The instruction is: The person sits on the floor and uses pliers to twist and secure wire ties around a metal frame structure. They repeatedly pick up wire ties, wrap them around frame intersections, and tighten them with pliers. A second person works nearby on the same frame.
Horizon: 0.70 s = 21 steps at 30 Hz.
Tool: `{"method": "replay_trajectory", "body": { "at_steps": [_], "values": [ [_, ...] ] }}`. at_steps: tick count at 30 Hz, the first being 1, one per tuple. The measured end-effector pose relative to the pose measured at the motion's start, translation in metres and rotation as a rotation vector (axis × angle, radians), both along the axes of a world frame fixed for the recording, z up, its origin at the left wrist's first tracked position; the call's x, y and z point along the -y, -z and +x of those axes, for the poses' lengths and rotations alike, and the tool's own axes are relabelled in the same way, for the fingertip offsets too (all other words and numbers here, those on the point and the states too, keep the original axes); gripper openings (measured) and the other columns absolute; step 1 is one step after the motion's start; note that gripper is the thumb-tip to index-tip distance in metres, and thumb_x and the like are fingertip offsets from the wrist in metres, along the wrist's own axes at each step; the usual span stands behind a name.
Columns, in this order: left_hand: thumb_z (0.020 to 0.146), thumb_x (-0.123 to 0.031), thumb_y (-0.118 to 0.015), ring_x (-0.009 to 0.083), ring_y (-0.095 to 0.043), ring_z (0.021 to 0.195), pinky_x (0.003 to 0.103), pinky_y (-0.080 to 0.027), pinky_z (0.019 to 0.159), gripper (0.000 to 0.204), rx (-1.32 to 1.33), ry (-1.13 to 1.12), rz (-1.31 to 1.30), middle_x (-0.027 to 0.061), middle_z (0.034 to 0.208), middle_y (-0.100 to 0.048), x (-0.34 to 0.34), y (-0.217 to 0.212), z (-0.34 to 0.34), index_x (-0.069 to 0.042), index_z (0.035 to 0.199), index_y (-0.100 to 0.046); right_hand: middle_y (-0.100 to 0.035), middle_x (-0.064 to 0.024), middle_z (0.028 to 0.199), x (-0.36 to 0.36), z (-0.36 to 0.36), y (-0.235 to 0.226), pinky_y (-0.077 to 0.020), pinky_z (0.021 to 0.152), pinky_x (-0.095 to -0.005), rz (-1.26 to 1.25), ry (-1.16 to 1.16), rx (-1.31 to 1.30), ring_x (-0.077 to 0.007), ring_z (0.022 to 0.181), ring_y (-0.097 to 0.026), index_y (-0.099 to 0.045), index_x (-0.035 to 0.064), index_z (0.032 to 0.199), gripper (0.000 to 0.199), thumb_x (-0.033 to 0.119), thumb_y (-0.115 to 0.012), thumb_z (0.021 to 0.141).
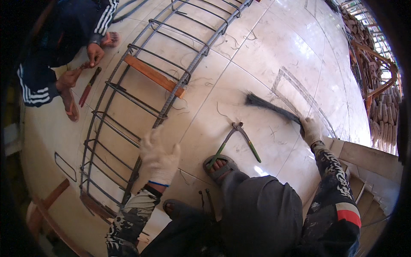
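Observation:
My right hand (312,130), in a white glove, is closed around one end of a bundle of thin dark tie wire (274,105). The bundle's frayed far end lies over the tiled floor. My left hand (159,155), gloved too and slightly blurred, has its fingers apart beside the near rail of a rebar cage (163,112). I see nothing in it, and cannot tell whether it touches the steel. Between my hands, green-handled pincers (237,127) rest with handles spread, one handle reaching my sandalled foot (220,167).
A wooden block (147,73) lies across under the cage. Another person's hands (95,54) are at upper left, near red-handled pincers (87,90). A loose wire stirrup (65,167) lies at left. Steps (370,195) drop away at right. Wire scraps litter the tiles.

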<state>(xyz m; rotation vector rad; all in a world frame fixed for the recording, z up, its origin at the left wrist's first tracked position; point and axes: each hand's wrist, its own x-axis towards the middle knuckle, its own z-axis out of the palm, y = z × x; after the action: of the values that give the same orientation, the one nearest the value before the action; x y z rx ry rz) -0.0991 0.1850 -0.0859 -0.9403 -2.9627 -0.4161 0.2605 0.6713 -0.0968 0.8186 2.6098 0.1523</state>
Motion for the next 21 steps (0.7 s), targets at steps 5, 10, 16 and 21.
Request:
{"method": "replay_trajectory", "body": {
  "at_steps": [5,10,16,21],
  "values": [
    [0.080,-0.037,-0.085,0.0432,-0.049,0.136,0.054,-0.044,0.112,0.089,-0.029,0.047,-0.032,0.0241,0.146,-0.051,0.008,-0.044,-0.042,-0.002,0.152,-0.046,-0.064,-0.0188,0.130,0.039,-0.005,-0.014,-0.0499,0.107,-0.0480,-0.052,0.027,-0.319,-0.0406,0.125,-0.060,-0.063,0.0069,0.132,0.048,0.004,-0.070,0.085],
    [0.079,-0.034,-0.087,0.0401,-0.059,0.124,0.051,-0.048,0.105,0.072,0.064,-0.049,-0.181,0.0239,0.130,-0.062,0.011,-0.026,-0.057,-0.002,0.137,-0.059,-0.064,-0.0217,0.136,0.095,-0.180,-0.002,-0.0466,0.112,-0.0492,-0.438,-0.050,-0.790,-0.0410,0.129,-0.058,-0.066,0.0040,0.132,0.042,0.011,-0.074,0.091],
    [0.082,-0.040,-0.082,0.0353,-0.071,0.100,0.047,-0.051,0.091,0.040,0.089,0.025,-0.377,0.0151,0.103,-0.076,-0.005,-0.021,-0.081,-0.009,0.107,-0.077,-0.073,-0.0257,0.106,0.161,-0.331,0.033,-0.0565,0.088,-0.0469,-0.591,0.036,-0.608,-0.0399,0.100,-0.072,-0.073,0.0015,0.109,0.032,0.031,-0.070,0.098],
    [0.084,-0.039,-0.080,0.0347,-0.073,0.093,0.048,-0.051,0.084,0.028,0.196,-0.028,-0.346,0.0125,0.094,-0.078,0.006,-0.006,-0.092,-0.013,0.094,-0.079,-0.069,-0.0251,0.087,0.155,-0.292,0.009,-0.0551,0.077,-0.0518,-0.638,0.023,-0.673,-0.0446,0.085,-0.070,-0.072,0.0018,0.089,0.031,0.031,-0.066,0.094]
  ]
}}
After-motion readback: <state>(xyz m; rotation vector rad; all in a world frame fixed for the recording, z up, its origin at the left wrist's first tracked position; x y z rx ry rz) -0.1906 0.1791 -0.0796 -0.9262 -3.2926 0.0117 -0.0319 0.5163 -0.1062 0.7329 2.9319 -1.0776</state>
